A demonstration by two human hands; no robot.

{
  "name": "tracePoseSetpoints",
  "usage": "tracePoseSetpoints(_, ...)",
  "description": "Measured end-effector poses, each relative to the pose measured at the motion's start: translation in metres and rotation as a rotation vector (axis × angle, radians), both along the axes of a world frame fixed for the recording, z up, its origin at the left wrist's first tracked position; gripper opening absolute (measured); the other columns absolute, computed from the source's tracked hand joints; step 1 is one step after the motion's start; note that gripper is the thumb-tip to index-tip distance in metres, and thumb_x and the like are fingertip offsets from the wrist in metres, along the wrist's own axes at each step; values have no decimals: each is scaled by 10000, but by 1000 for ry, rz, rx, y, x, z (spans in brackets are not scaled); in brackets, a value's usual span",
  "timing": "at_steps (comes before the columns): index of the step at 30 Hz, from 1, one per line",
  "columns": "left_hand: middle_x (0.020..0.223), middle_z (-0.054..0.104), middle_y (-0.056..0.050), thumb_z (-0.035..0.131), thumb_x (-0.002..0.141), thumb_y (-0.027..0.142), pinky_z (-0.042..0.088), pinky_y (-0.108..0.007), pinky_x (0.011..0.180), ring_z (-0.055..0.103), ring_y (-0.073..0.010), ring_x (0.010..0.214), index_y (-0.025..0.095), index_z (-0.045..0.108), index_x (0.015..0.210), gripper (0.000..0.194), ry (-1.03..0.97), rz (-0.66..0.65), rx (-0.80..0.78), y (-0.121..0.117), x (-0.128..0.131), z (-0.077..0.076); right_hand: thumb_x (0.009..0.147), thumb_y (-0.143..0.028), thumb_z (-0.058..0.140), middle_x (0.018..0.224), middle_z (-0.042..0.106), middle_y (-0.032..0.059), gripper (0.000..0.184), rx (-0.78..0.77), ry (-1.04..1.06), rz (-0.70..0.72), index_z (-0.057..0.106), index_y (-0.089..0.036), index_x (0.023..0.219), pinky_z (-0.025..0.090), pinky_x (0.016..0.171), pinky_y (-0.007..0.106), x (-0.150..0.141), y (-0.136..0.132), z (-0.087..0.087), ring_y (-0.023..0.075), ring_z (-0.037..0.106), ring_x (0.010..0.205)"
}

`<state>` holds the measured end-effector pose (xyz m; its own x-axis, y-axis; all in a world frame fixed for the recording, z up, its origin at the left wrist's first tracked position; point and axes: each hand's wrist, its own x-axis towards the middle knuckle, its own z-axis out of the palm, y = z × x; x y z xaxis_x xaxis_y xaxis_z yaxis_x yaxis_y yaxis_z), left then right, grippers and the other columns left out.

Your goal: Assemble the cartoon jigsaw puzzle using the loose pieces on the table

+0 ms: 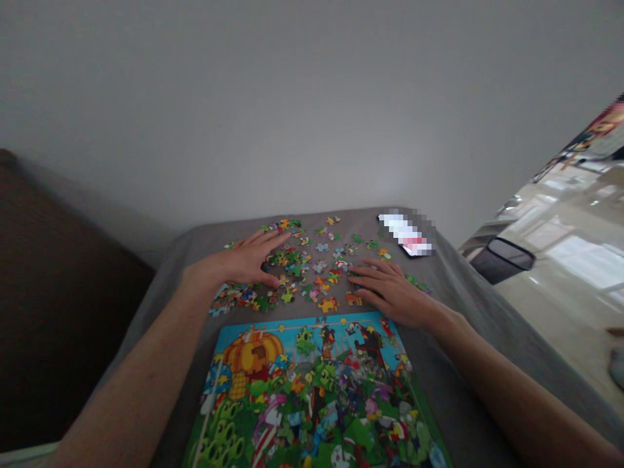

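Note:
Many loose jigsaw pieces lie scattered across the grey cloth in front of me. My left hand rests palm down over the left part of the pieces, thumb and fingers spread. On the right side of the spread, my right hand lies flat with its fingers apart, touching or just above some pieces. Nearer to me is a colourful puzzle board with a cartoon picture, a pumpkin at its upper left and green plants below. Several pieces appear to lie on its picture. What is under my palms is hidden.
A phone with a lit, blurred screen lies at the far right of the grey cloth. A pale wall rises behind it. Dark brown furniture stands at left; a shiny floor shows at right.

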<state>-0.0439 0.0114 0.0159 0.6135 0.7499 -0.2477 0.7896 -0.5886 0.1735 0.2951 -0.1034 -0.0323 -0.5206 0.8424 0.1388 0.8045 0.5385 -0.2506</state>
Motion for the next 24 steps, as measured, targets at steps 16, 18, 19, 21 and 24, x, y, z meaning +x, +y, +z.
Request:
tracePoseSetpoints(16,1675,84,-77,641,810,630,151,-636,1181,7,-361,1534,325,164,1591,965,65,-10,-68,-12,18,-1,952,-309,539,1385,625,81,426,-84,120,83,597,-255,1370,425,1123,523,-5,-11,13,271,572,1296)
tracePoseSetpoints(18,1663,180,-68,493,928,591,163,-635,1181,76,-355,1533,313,271,1567,731,11,26,-9,-11,21,-3,953,-283,536,1365,642,75,423,-71,144,116,593,-253,1371,444,1114,494,-6,-11,13,251,587,1276)
tracePoseSetpoints(19,1654,226,-62,445,965,551,168,-629,1183,109,-347,1530,311,329,1544,638,-18,40,21,-10,23,-4,957,-279,533,1363,643,78,419,-59,151,122,593,-250,1370,455,1104,485,-7,-11,12,246,591,1270)
tracePoseSetpoints(21,1629,307,-49,421,993,462,176,-593,1198,172,-316,1523,304,462,1462,497,-72,24,64,-9,27,-7,959,-273,527,1364,639,88,403,-21,157,108,604,-248,1354,468,1088,484,-6,-8,9,246,592,1262)
tracePoseSetpoints(24,1591,391,-24,432,985,348,188,-521,1218,233,-270,1509,277,645,1230,333,-134,-77,70,-7,29,-10,954,-249,526,1347,645,96,375,36,168,44,634,-251,1313,469,1076,500,-3,-3,3,255,598,1241)
